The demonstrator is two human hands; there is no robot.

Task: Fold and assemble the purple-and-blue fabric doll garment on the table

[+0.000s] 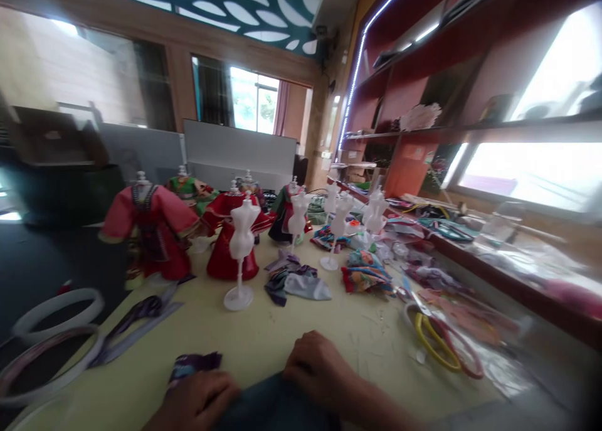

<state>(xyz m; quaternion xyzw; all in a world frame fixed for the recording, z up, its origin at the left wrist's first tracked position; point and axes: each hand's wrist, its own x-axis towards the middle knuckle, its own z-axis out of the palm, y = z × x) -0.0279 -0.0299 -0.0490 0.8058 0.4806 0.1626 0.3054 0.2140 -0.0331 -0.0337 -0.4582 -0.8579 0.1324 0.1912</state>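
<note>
My left hand (202, 396) is at the near edge of the pale yellow table (263, 340). Its fingers are curled over the end of a small dark purple patterned cloth (195, 363). To its right, my right hand (317, 365) is closed with the knuckles up, and whatever its fingers hold is hidden. Dark blue-grey fabric (277, 403) spans the gap between my hands; whether it is a workpiece or clothing I cannot tell. Beyond them stands a bare white mini dress form (242, 230), beside a pile of purple and grey cloth scraps (301, 283).
Several doll-size dress forms wear costumes, including a pink and red robe (155, 249) and a red dress (219, 255). More bare forms (339, 224) stand behind. White rings (56, 318) lie at left; a yellow ring (437, 343) and colourful fabric (367, 274) at right, below a cluttered shelf (493, 265).
</note>
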